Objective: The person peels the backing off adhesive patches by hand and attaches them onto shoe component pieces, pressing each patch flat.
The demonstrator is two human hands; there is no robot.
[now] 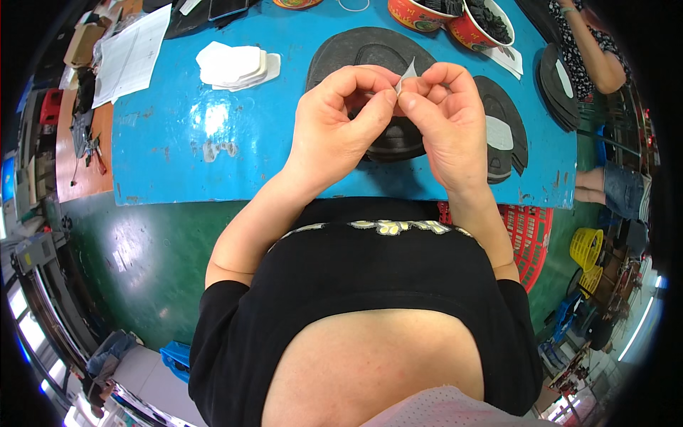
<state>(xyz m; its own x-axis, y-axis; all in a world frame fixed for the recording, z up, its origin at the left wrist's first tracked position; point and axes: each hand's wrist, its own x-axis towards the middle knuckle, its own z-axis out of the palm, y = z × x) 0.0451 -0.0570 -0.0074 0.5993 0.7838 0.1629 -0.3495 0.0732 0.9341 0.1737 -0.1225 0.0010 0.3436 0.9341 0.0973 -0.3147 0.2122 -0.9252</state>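
Between my two hands, above the blue table, is a small thin whitish piece [408,72], pinched at its lower end by the fingertips. My left hand [343,117] closes thumb and forefinger on it from one side. My right hand [447,117] pinches it from the other side, thumb against forefinger. Below them lies a stack of black moulded pads [334,53], partly hidden by my hands. To the right, another black moulded piece [501,99] carries a white patch [499,133]. A pile of white cut patches [231,64] lies to the left.
Red paper bowls [466,32] with black bits stand at the table's far side. Printed sheets [133,53] lie far left. More black pads [553,85] sit at the right edge, near another person's arm [597,57]. A red basket [530,242] stands below the blue table [163,164].
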